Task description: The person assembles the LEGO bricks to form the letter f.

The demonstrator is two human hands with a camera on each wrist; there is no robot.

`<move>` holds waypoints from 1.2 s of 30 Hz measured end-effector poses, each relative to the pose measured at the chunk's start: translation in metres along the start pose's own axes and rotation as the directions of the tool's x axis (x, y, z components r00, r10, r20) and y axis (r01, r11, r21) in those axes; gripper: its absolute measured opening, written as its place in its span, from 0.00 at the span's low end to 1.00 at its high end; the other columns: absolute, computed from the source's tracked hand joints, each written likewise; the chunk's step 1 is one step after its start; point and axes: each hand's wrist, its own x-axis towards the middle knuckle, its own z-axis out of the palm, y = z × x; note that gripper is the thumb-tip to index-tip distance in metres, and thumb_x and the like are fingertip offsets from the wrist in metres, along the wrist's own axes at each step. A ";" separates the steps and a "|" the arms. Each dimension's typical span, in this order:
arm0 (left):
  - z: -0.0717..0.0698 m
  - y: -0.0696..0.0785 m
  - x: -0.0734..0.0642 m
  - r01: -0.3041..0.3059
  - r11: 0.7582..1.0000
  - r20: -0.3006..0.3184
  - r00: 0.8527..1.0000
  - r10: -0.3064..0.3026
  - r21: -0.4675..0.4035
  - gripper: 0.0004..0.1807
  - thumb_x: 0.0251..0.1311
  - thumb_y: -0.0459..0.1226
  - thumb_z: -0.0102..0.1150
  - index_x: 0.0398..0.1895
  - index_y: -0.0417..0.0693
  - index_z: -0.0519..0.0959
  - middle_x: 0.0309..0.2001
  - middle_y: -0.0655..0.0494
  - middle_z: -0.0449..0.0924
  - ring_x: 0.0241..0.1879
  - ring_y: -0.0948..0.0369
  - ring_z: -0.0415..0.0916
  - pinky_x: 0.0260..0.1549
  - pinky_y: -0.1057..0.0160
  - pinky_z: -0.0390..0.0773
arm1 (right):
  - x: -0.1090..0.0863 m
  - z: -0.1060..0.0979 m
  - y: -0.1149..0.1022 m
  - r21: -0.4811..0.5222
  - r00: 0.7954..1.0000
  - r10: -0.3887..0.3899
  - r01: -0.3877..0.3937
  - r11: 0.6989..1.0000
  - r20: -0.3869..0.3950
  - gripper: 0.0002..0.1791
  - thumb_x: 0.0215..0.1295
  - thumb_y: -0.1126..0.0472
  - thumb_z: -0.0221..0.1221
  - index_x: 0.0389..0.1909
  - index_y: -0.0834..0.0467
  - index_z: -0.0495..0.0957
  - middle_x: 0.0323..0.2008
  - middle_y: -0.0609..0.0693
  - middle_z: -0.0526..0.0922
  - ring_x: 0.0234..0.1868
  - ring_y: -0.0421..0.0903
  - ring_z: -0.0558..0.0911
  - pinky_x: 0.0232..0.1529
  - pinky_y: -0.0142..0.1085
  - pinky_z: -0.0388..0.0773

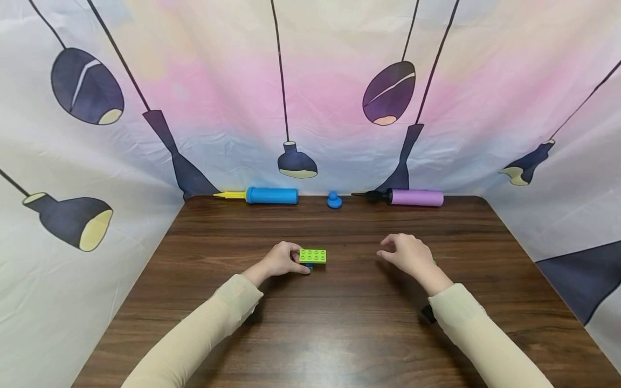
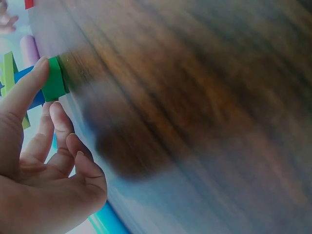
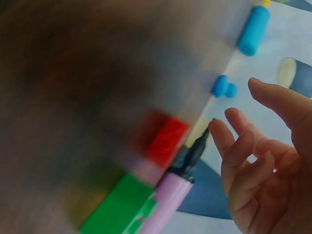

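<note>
My left hand (image 1: pixel 278 260) pinches a small stack of toy building bricks between thumb and fingers. On top of the stack is a lime-green studded brick (image 1: pixel 312 256). Below it the left wrist view shows a blue brick (image 2: pixel 23 74) and a green brick (image 2: pixel 54 80) at the table. To the right, my right hand (image 1: pixel 409 256) hovers above the table with relaxed, slightly bent fingers, holding nothing. Near it in the right wrist view lie a red brick (image 3: pixel 167 141) and a larger green brick (image 3: pixel 119 204); the arm mostly hides them in the head view.
Along the back edge of the wooden table (image 1: pixel 310 334) lie a blue pump (image 1: pixel 273 195) with a yellow nozzle, a small blue knobbed piece (image 1: pixel 334 200) and a purple pump (image 1: pixel 416 197) with a black nozzle. A printed cloth (image 1: pixel 320 97) hangs behind.
</note>
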 end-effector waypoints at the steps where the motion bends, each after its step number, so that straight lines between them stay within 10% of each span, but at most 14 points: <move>1: 0.000 0.000 -0.001 0.015 1.000 -0.001 1.000 -0.015 -0.012 0.14 0.44 0.37 0.77 0.25 0.44 0.78 0.22 0.58 0.71 0.22 0.63 0.63 0.25 0.65 0.65 | -0.002 0.000 0.004 -0.014 1.000 0.010 -0.010 1.000 0.003 0.18 0.61 0.48 0.65 0.46 0.55 0.82 0.42 0.53 0.84 0.38 0.52 0.82 0.28 0.45 0.76; 16: -0.010 -0.001 -0.008 0.124 0.976 0.002 0.992 -0.126 -0.178 0.30 0.43 0.37 0.78 0.49 0.31 0.78 0.30 0.52 0.78 0.32 0.60 0.73 0.38 0.63 0.74 | -0.010 -0.001 0.027 -0.140 0.987 0.130 -0.116 0.983 0.090 0.21 0.56 0.49 0.68 0.42 0.60 0.78 0.32 0.53 0.76 0.29 0.51 0.75 0.25 0.45 0.71; 26: -0.003 -0.004 -0.005 0.178 0.970 -0.038 0.982 -0.186 -0.165 0.26 0.44 0.34 0.77 0.48 0.34 0.80 0.31 0.54 0.78 0.33 0.61 0.73 0.41 0.61 0.74 | -0.005 0.004 0.024 -0.122 0.994 0.054 -0.042 0.992 0.094 0.11 0.55 0.55 0.70 0.34 0.55 0.80 0.26 0.46 0.77 0.25 0.47 0.75 0.23 0.44 0.71; 36: -0.002 -0.003 -0.005 0.150 0.976 -0.037 0.987 -0.157 -0.157 0.21 0.43 0.35 0.78 0.41 0.39 0.82 0.28 0.54 0.77 0.29 0.61 0.70 0.33 0.64 0.71 | -0.004 0.005 0.021 -0.104 0.992 0.066 -0.055 0.993 0.103 0.22 0.54 0.44 0.69 0.40 0.57 0.80 0.26 0.46 0.77 0.25 0.46 0.73 0.21 0.40 0.68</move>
